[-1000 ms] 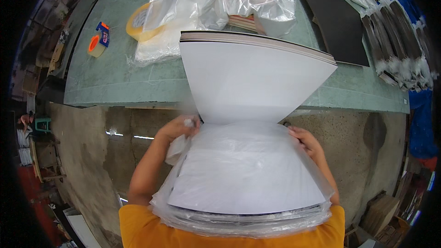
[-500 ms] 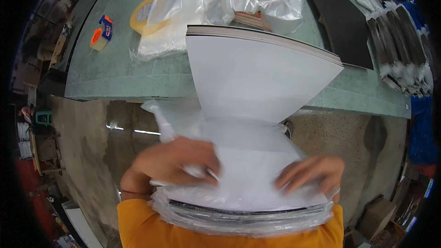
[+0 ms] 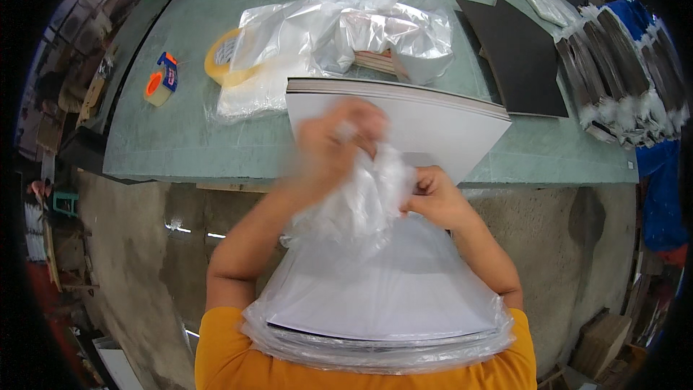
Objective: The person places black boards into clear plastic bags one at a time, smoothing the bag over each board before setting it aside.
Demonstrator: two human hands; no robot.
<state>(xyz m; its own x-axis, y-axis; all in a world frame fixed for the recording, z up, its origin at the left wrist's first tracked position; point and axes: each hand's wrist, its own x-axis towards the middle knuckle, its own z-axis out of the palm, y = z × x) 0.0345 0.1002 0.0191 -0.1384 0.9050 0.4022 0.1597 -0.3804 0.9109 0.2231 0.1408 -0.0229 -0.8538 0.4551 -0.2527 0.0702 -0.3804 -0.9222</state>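
Note:
Close against my body is a stack of white-faced sheets [image 3: 361,296] inside a clear plastic bag [image 3: 375,180]. The bag's far end is bunched up and lifted. My left hand [image 3: 343,133], smeared by motion, is closed on that crumpled end. Lower and to its right, my right hand [image 3: 437,198] is closed with its fingers curled at the film's edge. Behind both hands, a second stack of white boards [image 3: 455,126] lies at the table's near edge, with its layered far edge showing. Part of this stack is hidden by my hands and the film.
On the green table [image 3: 180,152] lie a tape dispenser [image 3: 160,83], a yellow tape roll [image 3: 220,58] and loose clear plastic bags [image 3: 289,36]. Dark boards [image 3: 520,61] lie to the right. Beyond them are wrapped dark bundles [image 3: 613,65]. A concrete floor [image 3: 548,260] shows below the table.
Both hands have moved up and away from my body, drawing the film's far end up into a bunch. The table now appears lower in view, and the film covers less of the wrapped sheets' far side.

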